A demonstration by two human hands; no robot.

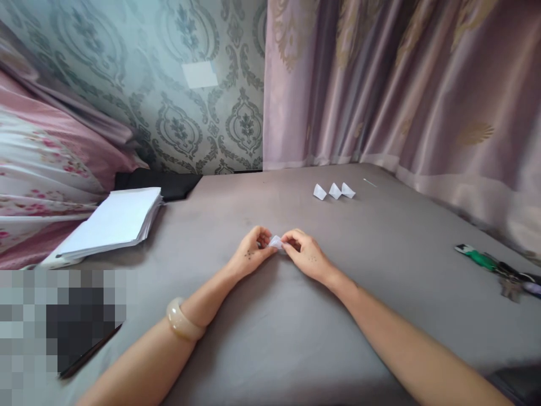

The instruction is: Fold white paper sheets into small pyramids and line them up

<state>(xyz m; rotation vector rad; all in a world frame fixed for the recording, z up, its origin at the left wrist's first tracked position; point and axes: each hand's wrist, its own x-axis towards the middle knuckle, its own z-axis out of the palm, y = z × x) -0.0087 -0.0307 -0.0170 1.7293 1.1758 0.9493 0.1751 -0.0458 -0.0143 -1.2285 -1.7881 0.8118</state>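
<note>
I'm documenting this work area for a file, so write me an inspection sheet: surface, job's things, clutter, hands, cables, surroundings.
Surface: grey covering.
Job's things: one folded white piece, held; three white pieces in a rough row farther back.
Clutter: paper stack and black item at left; white stick and green item at right; lower-left corner pixelated.
Hands: left hand and right hand both pinch the folded white piece.
Cables: nothing seen.
Surroundings: patterned wall and mauve curtain behind; floral fabric at left.

The folded paper (276, 242) I saw was white; the cloth (406, 242), plain grey; the wallpaper (243, 121), dark damask on pale blue-green; the curtain (325, 107), mauve with gold motifs.
</note>
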